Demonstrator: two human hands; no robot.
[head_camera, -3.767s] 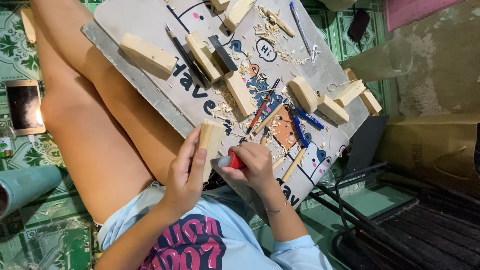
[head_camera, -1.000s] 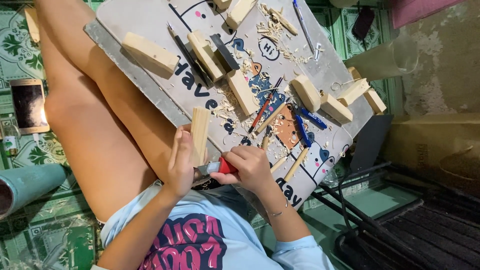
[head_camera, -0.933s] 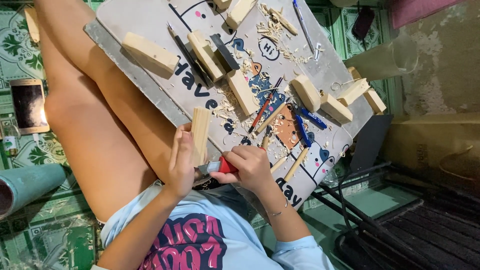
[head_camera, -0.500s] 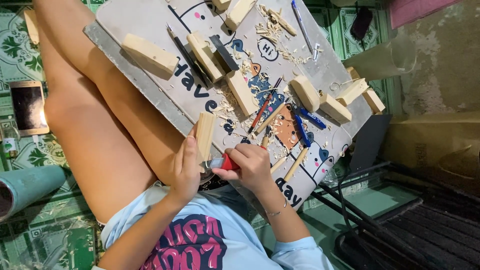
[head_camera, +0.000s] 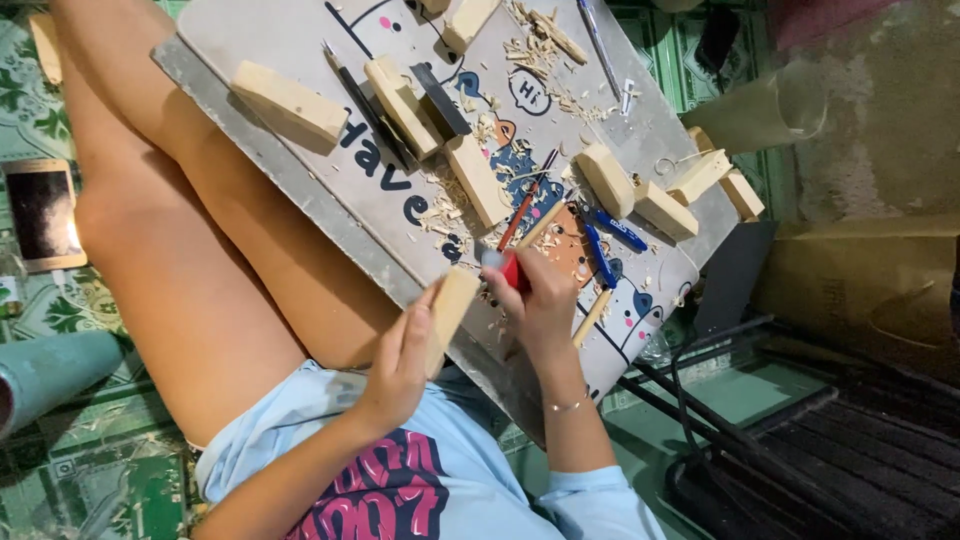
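My left hand (head_camera: 395, 365) grips a pale wooden block (head_camera: 450, 308) by its lower half, at the near edge of a grey lap board (head_camera: 250, 35) printed with cartoons. My right hand (head_camera: 545, 305) is closed on a red-handled carving tool (head_camera: 512, 270), its tip at the block's upper end. The blade itself is hidden. The board rests on my bare legs (head_camera: 200, 270). On it lie several more wooden blocks, such as a long one (head_camera: 290, 100) and a rounded one (head_camera: 607, 178), amid wood shavings (head_camera: 540, 35).
Blue-handled tools (head_camera: 600, 255) and a thin red-handled tool (head_camera: 525, 205) lie on the board beside my right hand. A phone (head_camera: 42, 213) and a teal cylinder (head_camera: 50, 375) are on the tiled floor at left. Black cables and a dark rack (head_camera: 800, 450) sit at lower right.
My left hand has tilted the block and shifted it slightly right. My right hand with the red tool has risen from the block's lower part to its upper end.
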